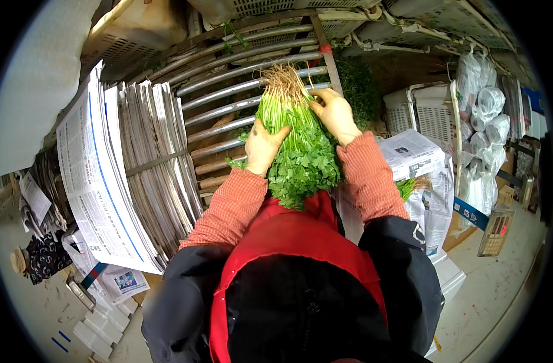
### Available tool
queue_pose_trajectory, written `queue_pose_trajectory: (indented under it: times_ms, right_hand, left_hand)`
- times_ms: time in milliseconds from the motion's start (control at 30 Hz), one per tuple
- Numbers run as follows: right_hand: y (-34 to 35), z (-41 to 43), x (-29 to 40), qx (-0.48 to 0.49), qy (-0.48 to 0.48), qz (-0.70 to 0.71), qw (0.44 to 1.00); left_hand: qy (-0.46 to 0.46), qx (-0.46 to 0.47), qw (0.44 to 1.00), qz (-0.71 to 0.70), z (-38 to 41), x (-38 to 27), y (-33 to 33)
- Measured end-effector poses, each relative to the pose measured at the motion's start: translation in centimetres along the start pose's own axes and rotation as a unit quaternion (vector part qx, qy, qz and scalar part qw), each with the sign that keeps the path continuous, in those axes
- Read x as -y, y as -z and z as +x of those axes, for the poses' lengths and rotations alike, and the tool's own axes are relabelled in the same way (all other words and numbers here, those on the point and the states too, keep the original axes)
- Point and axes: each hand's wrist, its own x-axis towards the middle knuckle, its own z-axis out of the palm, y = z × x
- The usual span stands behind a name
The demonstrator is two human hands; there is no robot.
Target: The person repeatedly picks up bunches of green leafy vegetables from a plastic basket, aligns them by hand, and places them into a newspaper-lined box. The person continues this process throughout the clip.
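Observation:
A large bunch of leafy green herbs with roots, like cilantro or celery (299,154), lies before me over a rack of metal bars (231,108). Its brown roots point away from me and the leaves towards my red apron (303,227). My left hand (265,143) grips the left side of the bunch, thumb across the stems. At the upper right of the stems is my right hand (333,111), fingers bent against the edge just below the roots; its grip is partly hidden.
A strapped stack of newspapers (153,154) stands left of the rack. White plastic crates (433,109) stand at the right, near bagged goods (487,122). Newspaper (408,152) partly covers another green bunch (405,188). A digital scale display (496,233) is farther right.

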Motion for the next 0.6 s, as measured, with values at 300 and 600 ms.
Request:
queue_pose_trajectory:
  times_ms: [300,600]
  right_hand:
    - [-3.5,4.8,1.2,0.108,0.015,-0.171,0.979]
    - [-1.6,3.3,-3.9,-0.164,-0.148,0.155,0.963]
  left_hand:
    - [-0.017,-0.039,0.999,0.023,-0.4,0.4,-0.7]
    - [-0.078,-0.068,0.992,0.072,-0.6,0.6,-1.1]
